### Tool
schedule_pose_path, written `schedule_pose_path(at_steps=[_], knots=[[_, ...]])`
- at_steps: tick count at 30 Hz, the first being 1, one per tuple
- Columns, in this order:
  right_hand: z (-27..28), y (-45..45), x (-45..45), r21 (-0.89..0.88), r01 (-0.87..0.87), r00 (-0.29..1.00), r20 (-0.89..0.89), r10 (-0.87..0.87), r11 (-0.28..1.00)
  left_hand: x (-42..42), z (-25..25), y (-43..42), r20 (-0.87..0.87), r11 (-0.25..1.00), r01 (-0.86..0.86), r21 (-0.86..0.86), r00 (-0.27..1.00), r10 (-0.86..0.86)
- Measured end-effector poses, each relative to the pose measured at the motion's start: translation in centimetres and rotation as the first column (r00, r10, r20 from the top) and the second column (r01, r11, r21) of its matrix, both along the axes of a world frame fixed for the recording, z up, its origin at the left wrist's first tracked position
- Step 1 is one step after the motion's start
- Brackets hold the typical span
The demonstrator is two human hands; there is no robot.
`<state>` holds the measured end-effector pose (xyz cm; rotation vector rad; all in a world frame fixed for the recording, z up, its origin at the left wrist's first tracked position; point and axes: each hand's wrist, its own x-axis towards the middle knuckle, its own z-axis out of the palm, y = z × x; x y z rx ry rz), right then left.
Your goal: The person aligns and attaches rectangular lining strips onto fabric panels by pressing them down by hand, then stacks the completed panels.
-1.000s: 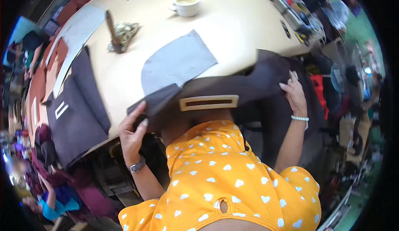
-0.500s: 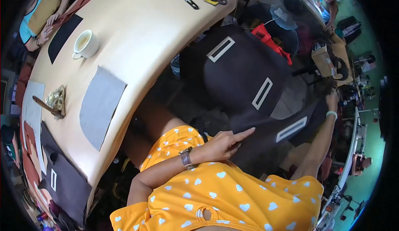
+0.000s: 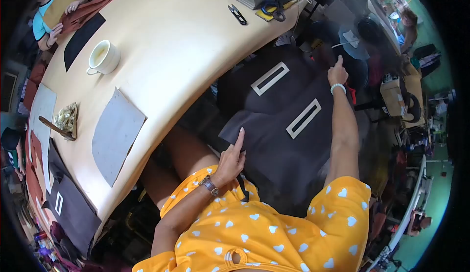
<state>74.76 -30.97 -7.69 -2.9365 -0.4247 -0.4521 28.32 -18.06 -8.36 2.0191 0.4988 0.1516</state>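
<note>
Dark brown fabric panels (image 3: 274, 149) with pale rectangular frames (image 3: 303, 118) on them lie spread out beside the table, in front of my body. My left hand (image 3: 231, 163), with a watch on its wrist, is at the near left edge of the fabric. Its index finger is stretched out and the others are bent; I see nothing held in it. Farther out, my right hand (image 3: 338, 72), wearing a pale bead bracelet, reaches past the framed panels with its index finger extended. No fabric shows in its grasp.
On the cream table (image 3: 161, 56) are a cup (image 3: 104, 57), a grey template (image 3: 117, 137), thread snips (image 3: 237, 15) and a dish with a brown handle (image 3: 65, 122). A dark framed panel (image 3: 73, 213) hangs over its near edge. A co-worker (image 3: 58, 7) sits at the far left.
My right hand has moved left and away from me, off the raised fabric edge. The fabric near me has dropped and shifted. My left hand has moved left, its finger now pointing away.
</note>
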Motion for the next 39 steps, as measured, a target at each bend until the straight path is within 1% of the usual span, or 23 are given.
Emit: schedule_pose_path(at_steps=[2, 5, 8, 11, 14, 17, 19, 21, 22, 23, 25, 27, 28, 29, 30, 31, 32, 33, 35, 36, 37, 38, 39], knots=[[-0.6, 2.1, 0.7, -0.014, -0.023, 0.999, 0.026, 0.023, 1.0, 0.6, -0.2, 0.4, -0.034, 0.999, -0.042, 0.0, 0.999, 0.042], [-1.4, 4.3, 1.6, -0.077, -0.02, 0.999, 0.033, 0.022, 0.997, 0.9, -1.8, 0.5, 0.036, 0.991, -0.113, 0.067, 0.993, 0.11], [-1.3, 5.4, 0.6, -0.118, -0.028, 0.999, 0.021, 0.031, 0.993, 1.2, -1.8, 0.8, 0.05, 0.991, -0.134, 0.003, 0.99, 0.134], [-1.7, 5.5, 0.3, -0.17, -0.033, 0.999, -0.001, 0.033, 0.985, 1.6, -1.5, 1.4, -0.087, 0.99, -0.142, 0.005, 0.986, 0.142], [-2.5, 5.4, -1.3, -0.102, -0.108, 0.976, 0.177, 0.125, 0.989, 1.4, -0.8, 1.9, -0.004, 0.971, -0.236, -0.048, 0.972, 0.236], [0.2, 7.1, -4.8, 0.028, -0.101, 0.993, 0.056, 0.1, 0.994, -0.2, -0.3, 2.9, 0.026, 0.962, -0.272, -0.02, 0.962, 0.273], [-0.5, 8.1, -6.1, 0.143, -0.298, 0.94, 0.215, 0.265, 0.944, -2.1, 1.1, 3.6, 0.069, 0.945, -0.297, 0.136, 0.954, 0.29], [-0.7, 10.0, -8.1, 0.289, -0.533, 0.829, 0.365, 0.423, 0.795, -4.5, 4.3, 4.3, 0.168, 0.931, -0.298, 0.209, 0.949, 0.266], [0.7, 11.7, -11.1, 0.381, -0.572, 0.817, 0.346, 0.462, 0.726, -5.9, 5.7, 4.7, 0.211, 0.899, -0.32, 0.3, 0.941, 0.265], [2.7, 13.5, -14.9, 0.465, -0.596, 0.803, 0.33, 0.496, 0.655, -7.3, 6.7, 5.4, 0.292, 0.801, -0.427, 0.42, 0.899, 0.326], [5.3, 16.8, -21.2, 0.487, -0.715, 0.693, 0.398, 0.602, 0.501, -10.6, 8.1, 7.3, 0.46, 0.541, -0.59, 0.599, 0.807, 0.371], [6.6, 19.7, -27.9, 0.523, -0.745, 0.623, 0.325, 0.712, 0.414, -14.1, 8.7, 8.6, 0.463, 0.3, -0.731, 0.612, 0.64, 0.614], [7.8, 20.8, -31.1, 0.504, -0.803, 0.501, 0.282, 0.818, 0.318, -15.9, 9.1, 9.3, 0.457, 0.198, -0.765, 0.613, 0.548, 0.701], [8.2, 22.1, -34.1, 0.562, -0.796, 0.418, 0.246, 0.874, 0.223, -17.5, 9.6, 9.9, 0.45, 0.093, -0.783, 0.614, 0.445, 0.775], [8.7, 23.4, -36.8, 0.613, -0.784, 0.313, 0.255, 0.915, 0.098, -18.9, 9.7, 10.4, 0.41, 0.074, -0.761, 0.645, 0.425, 0.807], [8.6, 24.3, -39.2, 0.689, -0.72, 0.251, 0.15, 0.956, 0.081, -20.5, 9.5, 10.8, 0.37, 0.054, -0.736, 0.674, 0.401, 0.838], [8.7, 25.2, -40.9, 0.673, -0.737, 0.221, 0.148, 0.964, 0.066, -21.9, 9.2, 11.1, 0.329, 0.033, -0.709, 0.704, 0.368, 0.87], [8.7, 26.2, -42.5, 0.657, -0.752, 0.184, 0.15, 0.971, 0.041, -22.8, 8.6, 11.4, 0.289, 0.072, -0.721, 0.689, 0.364, 0.886], [7.7, 27.3, -43.8, 0.607, -0.788, 0.187, 0.074, 0.98, 0.104, -24.1, 7.4, 12.2, 0.207, 0.133, -0.748, 0.65, 0.343, 0.916], [7.4, 27.7, -44.0, 0.565, -0.815, 0.221, 0.096, 0.971, 0.129, -24.2, 7.4, 12.4, 0.234, 0.143, -0.761, 0.633, 0.364, 0.902], [7.4, 27.8, -44.4, 0.617, -0.771, 0.249, 0.061, 0.967, 0.159, -24.1, 7.3, 12.7, 0.261, 0.156, -0.773, 0.615, 0.386, 0.885], [6.8, 27.9, -44.3, 0.609, -0.783, 0.261, 0.13, 0.957, 0.13, -24.1, 7.4, 12.9, 0.28, 0.149, -0.78, 0.608, 0.386, 0.879], [6.7, 27.9, -44.6, 0.674, -0.721, 0.291, 0.084, 0.953, 0.161, -24.1, 7.4, 13.0, 0.297, 0.148, -0.787, 0.599, 0.391, 0.871]])
